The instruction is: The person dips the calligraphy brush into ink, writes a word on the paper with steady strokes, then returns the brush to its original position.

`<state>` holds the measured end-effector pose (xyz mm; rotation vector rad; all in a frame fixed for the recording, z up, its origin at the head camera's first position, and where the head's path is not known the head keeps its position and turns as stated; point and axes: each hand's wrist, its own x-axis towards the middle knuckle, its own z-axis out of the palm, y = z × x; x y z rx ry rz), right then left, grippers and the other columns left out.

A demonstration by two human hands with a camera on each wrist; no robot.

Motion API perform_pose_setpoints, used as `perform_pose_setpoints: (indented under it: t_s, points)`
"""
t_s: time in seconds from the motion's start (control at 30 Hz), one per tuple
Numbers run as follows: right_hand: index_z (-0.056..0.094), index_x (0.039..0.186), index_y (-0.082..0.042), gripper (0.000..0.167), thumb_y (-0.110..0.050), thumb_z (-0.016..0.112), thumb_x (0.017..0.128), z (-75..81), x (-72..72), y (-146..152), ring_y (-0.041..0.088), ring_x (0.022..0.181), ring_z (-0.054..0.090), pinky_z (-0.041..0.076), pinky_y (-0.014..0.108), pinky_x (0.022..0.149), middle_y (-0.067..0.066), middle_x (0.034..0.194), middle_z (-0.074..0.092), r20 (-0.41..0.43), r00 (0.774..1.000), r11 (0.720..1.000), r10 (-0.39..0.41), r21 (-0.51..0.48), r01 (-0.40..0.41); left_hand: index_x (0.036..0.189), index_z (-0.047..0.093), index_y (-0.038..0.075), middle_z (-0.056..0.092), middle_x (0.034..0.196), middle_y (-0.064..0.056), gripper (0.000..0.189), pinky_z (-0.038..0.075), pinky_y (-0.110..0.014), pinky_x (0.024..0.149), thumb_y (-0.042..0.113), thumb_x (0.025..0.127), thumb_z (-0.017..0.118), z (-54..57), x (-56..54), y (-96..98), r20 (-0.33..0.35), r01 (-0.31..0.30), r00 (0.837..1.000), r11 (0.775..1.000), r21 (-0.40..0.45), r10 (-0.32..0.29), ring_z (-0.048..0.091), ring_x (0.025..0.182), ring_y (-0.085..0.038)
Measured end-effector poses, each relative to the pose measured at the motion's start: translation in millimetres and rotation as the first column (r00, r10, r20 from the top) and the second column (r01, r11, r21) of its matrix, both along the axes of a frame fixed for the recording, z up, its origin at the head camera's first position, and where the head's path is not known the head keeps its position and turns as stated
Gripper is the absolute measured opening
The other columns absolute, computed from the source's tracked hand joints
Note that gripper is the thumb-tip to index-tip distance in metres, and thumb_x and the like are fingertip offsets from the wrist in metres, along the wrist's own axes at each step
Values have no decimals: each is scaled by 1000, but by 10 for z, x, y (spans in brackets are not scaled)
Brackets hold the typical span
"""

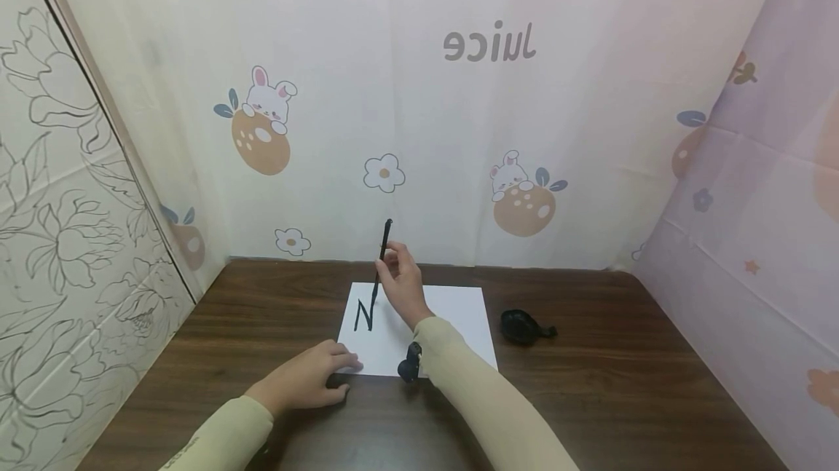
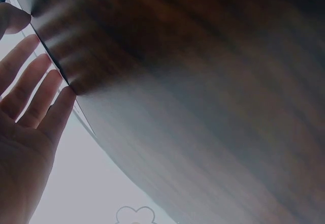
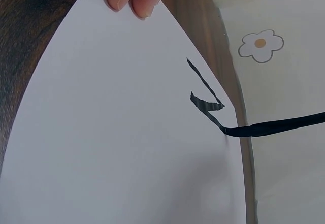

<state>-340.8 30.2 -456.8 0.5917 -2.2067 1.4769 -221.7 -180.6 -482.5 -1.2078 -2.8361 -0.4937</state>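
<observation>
Pinching a thin black brush (image 1: 385, 238), the right hand (image 1: 403, 283) had a narrow grip, with the tip touching a black N (image 1: 365, 316) on a flat white paper sheet (image 1: 452, 318). The left hand (image 1: 309, 378), fingers loose, touched the sheet's near left corner on the brown wooden desk (image 1: 623, 369).

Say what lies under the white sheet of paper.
The white sheet lies on the brown wood-grain tabletop, which shows around its edges. It hides the area beneath, so anything else there cannot be seen.
</observation>
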Motion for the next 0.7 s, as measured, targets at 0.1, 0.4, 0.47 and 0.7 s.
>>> perform_pose_setpoints:
  t_s: [0.1,0.4,0.47,0.7]
  points:
    - [47,135,-21,35,-20,59,102,6,-3,0,15,103,59,54,30,86,2,111,59,6,1000,1000,-4,4,4,118,72,15,66,113,4,30,52,-34,90,21,88,72,1,0,4,-4,-1,1000,1000,-5,1,58,103,-12]
    - [48,136,-11,36,-20,58,103,22,-6,-1,16,105,59,53,32,87,3,113,59,-3,1000,1000,-5,8,5,118,72,15,66,113,5,30,52,-35,90,21,88,72,-13,-11,0,-9,4,1000,1000,-6,-4,58,103,-12]
    - [48,136,-10,37,-19,58,102,18,-8,0,17,104,59,54,32,86,4,112,59,-12,1000,1000,-5,8,6,118,72,16,65,113,5,30,52,-35,90,22,88,72,-17,-13,-3,-10,5,1000,1000,-6,-5,58,103,-12]
    - [48,135,-14,35,-19,59,102,10,-11,5,16,103,59,54,31,84,3,111,59,-24,1000,1000,-12,7,12,118,72,16,65,114,5,31,52,-35,90,22,88,72,-27,-17,-6,-2,5,1000,1000,-3,-5,58,103,-12]
